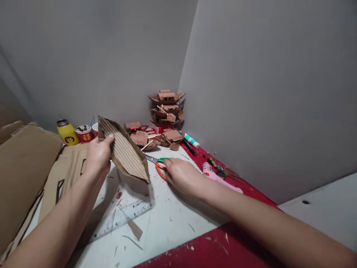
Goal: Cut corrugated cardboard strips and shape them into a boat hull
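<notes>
My left hand [99,154] grips a boat-shaped piece of corrugated cardboard [126,152] by its upper left side, thumb pressed on the ridged face. The piece is held up and tilted above the white board [164,212], with its rim folded up around the ridges. To its right, my right hand [181,173] is closed on a pair of scissors [160,169] with orange and green handles. The scissor blades point left, and their tips are hidden behind the cardboard piece. Below lies a clear plastic ruler [122,219] with a small cardboard scrap [135,230] beside it.
Several brown model boats [167,108] are stacked in the corner, others in front. A yellow bottle [67,133] and red cup [84,134] stand at back left. Cardboard sheets [30,167] fill the left. A paint tube [192,140] and pink glue gun [220,178] lie rightward.
</notes>
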Tool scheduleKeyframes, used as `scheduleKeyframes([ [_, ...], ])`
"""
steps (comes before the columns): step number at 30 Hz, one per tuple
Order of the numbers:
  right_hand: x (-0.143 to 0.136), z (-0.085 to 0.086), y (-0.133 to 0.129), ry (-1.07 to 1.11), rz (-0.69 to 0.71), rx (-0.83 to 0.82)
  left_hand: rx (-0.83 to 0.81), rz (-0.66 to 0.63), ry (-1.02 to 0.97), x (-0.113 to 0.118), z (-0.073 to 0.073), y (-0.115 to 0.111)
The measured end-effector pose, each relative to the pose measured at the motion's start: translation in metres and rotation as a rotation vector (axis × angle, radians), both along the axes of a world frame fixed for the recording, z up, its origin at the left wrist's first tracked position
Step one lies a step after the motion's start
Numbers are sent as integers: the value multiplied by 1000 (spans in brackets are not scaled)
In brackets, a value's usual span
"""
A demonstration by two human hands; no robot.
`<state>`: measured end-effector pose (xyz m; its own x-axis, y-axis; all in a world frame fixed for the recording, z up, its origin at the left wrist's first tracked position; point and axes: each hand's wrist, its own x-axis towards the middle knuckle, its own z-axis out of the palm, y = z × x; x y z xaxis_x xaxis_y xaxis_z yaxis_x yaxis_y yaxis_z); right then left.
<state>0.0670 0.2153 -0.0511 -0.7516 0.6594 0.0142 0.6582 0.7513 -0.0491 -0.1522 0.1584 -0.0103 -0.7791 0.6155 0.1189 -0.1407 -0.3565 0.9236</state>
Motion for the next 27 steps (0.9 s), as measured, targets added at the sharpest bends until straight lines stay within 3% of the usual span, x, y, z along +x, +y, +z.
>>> scheduleKeyframes([
  [4,4,-10,32,-76,-42,-32,-15,-78,28,8,-8,-1],
  [10,0,-15,47,-59,-118,-126,-60,-178,76,21,-12,-6],
  [15,22,-10,32,99,-161,-114,-124,-254,63,24,-14,-7],
  [19,44,-7,6,447,-13,-258,-171,-282,65,28,-18,-7],
  [22,53,-9,-6,551,36,-329,-210,-306,77,33,-22,-7],
  [27,55,-16,2,568,-135,-404,-279,-325,63,34,-32,-2],
])
